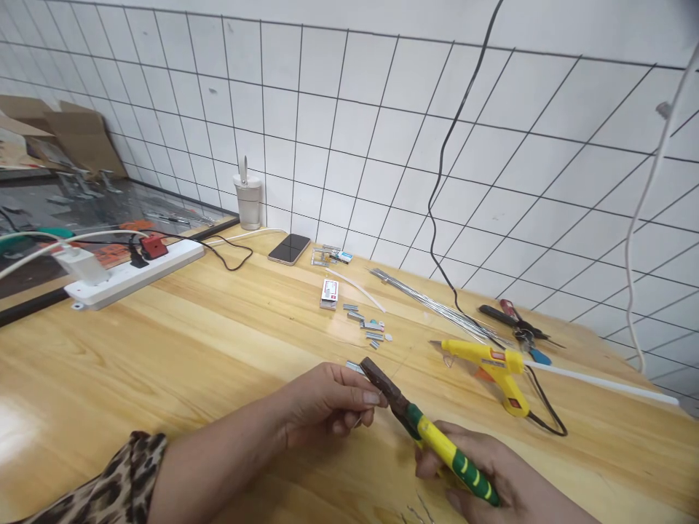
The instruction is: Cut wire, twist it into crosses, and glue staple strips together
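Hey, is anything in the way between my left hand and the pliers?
Nothing visible is. Your left hand has its fingertips right by the head of the pliers, which your right hand grips; whether they touch is hard to tell. A small metal piece shows beside the pliers' tip, beyond the left hand.

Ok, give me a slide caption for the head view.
Right hand gripping pliers beside the left hand, yellow glue gun nearby.

One left hand [322, 400], one right hand [494, 462] holding one pair of pliers [437, 439]; beyond them, one phone [289, 249], one cup [250, 205], one small box [328, 295]; rightward, one glue gun [491, 360]; leftward, one power strip [147, 270].
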`<state>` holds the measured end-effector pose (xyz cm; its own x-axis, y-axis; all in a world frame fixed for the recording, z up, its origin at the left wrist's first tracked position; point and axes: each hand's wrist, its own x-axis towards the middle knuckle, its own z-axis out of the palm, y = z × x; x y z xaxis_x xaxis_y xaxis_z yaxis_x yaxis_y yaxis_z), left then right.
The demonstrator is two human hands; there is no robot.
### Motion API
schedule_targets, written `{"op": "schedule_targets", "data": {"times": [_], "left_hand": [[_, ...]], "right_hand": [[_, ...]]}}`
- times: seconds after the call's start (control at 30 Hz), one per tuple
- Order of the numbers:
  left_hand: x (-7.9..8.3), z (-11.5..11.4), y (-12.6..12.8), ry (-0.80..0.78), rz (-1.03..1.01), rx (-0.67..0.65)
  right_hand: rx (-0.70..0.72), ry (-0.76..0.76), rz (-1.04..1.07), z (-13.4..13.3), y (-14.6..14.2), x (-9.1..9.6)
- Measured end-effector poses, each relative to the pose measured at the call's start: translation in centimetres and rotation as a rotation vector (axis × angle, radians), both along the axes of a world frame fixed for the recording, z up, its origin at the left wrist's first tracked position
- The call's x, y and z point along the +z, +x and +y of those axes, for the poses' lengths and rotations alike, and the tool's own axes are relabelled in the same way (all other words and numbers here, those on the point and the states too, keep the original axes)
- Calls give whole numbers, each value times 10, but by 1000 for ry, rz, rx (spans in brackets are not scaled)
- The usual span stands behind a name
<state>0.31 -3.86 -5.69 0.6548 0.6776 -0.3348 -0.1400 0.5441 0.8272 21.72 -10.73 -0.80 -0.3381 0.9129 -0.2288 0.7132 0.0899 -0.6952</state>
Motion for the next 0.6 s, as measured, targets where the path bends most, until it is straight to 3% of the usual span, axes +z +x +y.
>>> {"op": "schedule_targets", "data": {"times": [0.2, 0.3, 0.37, 0.5, 0.53, 0.6], "left_hand": [[2, 1, 0, -6, -25, 4], [4, 2, 1, 73, 50, 20], [3, 2, 4, 309, 247, 1], [-2, 5, 17, 1167, 702, -140], [-3, 7, 22, 1281, 743, -175], [-4, 13, 31, 1363, 772, -239]], "right_hand": [[-16, 47, 19, 1, 2, -1], [-73, 90, 6, -1, 8, -2], [-112, 107, -25, -2, 13, -1], [-116, 113, -66, -2, 22, 6], [-100, 109, -75, -2, 24, 8], [-65, 97, -90, -3, 26, 9]]}}
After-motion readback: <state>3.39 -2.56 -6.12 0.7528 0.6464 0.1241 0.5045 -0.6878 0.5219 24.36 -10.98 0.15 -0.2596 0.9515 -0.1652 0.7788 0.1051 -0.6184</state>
